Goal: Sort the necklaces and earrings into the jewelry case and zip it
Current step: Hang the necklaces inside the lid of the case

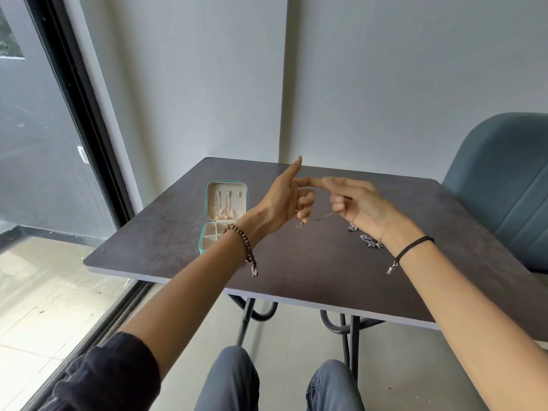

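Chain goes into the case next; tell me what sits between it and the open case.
Nothing on the table blocks it. The thin chain hangs between the left hand and right hand, above the tabletop. The open jewelry case lies to the left; only the left hand and its wrist are in between.

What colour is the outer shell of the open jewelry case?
Teal, with a cream lining; the jewelry case shows in the head view.

table [166,232] dark brown | case [202,247] teal outside, cream inside | chair [504,185] blue-grey | wall [207,69] pale grey | jeans [231,381] blue
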{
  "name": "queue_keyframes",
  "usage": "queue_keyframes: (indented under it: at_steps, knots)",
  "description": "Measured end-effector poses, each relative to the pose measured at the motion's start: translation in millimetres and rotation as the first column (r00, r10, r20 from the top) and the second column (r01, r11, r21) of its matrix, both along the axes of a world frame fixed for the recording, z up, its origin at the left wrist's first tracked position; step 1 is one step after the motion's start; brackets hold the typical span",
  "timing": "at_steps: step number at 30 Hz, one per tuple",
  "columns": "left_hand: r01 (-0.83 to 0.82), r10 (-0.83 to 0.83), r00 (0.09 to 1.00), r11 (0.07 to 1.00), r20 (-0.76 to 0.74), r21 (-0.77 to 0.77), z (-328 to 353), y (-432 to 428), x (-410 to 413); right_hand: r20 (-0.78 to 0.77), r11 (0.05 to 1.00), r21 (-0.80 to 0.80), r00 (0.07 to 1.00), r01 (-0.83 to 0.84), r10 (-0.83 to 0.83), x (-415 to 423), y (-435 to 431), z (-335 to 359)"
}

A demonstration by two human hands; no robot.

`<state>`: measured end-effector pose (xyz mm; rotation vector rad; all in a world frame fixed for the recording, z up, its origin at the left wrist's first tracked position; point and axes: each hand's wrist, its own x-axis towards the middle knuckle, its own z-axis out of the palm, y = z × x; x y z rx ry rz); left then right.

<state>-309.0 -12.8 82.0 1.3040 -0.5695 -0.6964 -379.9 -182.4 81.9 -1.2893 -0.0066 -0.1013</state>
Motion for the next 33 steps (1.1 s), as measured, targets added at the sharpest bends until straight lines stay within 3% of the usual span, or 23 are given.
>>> queue_keyframes:
  at_steps: [4,9,11,18,21,27,33]
  knots:
    - [-0.03,0.029,0.999,0.999,-0.046,-0.025,-1,2,2,-0.054,0.986,-0.162,0.998,-0.044,0.036,1,-4,0]
    - [-0.093,0.09,0.994,0.994,-0.066,-0.053,-8,1,3,-0.091,0.889,-0.454,0.996,-0.065,0.027,1,-2,2]
    - [-0.114,0.11,0.992,0.992,-0.068,-0.06,-11,0,4,-0.086,0.883,-0.464,0.996,-0.068,0.032,1,0,3]
    - [-0.127,0.126,0.992,0.991,-0.029,-0.035,-21,4,8,-0.048,0.973,-0.228,0.998,-0.045,0.035,10,6,7]
    - [-0.182,0.184,0.983,0.982,0.029,-0.05,-28,7,8,-0.027,0.974,-0.218,0.998,-0.057,0.053,16,9,10]
    - [-0.211,0.211,0.977,0.972,-0.008,-0.106,-37,18,14,0.057,0.885,-0.464,0.998,0.036,-0.011,27,22,14]
    - [-0.268,0.279,0.959,0.95,0.044,-0.162,-47,39,24,0.151,0.8,-0.592,0.989,0.095,-0.006,46,43,20]
